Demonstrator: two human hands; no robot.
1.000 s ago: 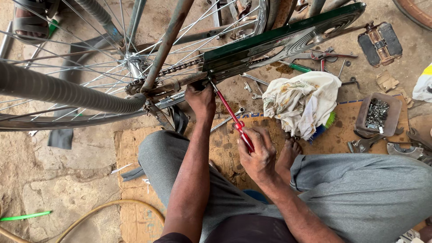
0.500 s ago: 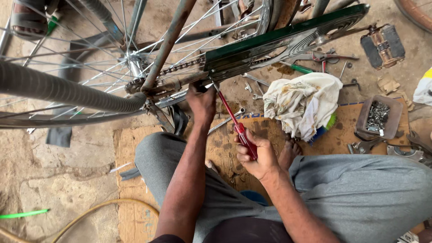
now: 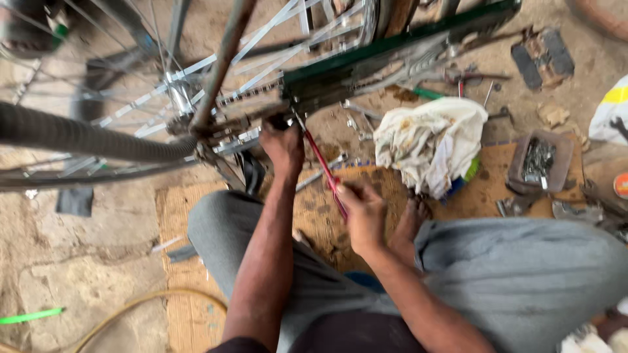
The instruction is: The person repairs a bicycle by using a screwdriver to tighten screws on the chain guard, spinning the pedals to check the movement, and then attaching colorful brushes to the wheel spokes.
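Since a moment ago the right hand [image 3: 364, 212] has slid a little up the red-handled screwdriver [image 3: 325, 168], fingers clamped round the handle, its tip kept at the chain guard [image 3: 392, 55]. The left hand [image 3: 282, 145] still pinches the fitting there, so the fastening looks underway. The tyre [image 3: 85, 138] crowds the left; the rag [image 3: 432, 140] lies near on the right.

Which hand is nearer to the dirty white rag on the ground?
The right hand, which grips the red-handled screwdriver just left of the white rag. The left hand is farther off, up at the bicycle chain by the screwdriver's tip.
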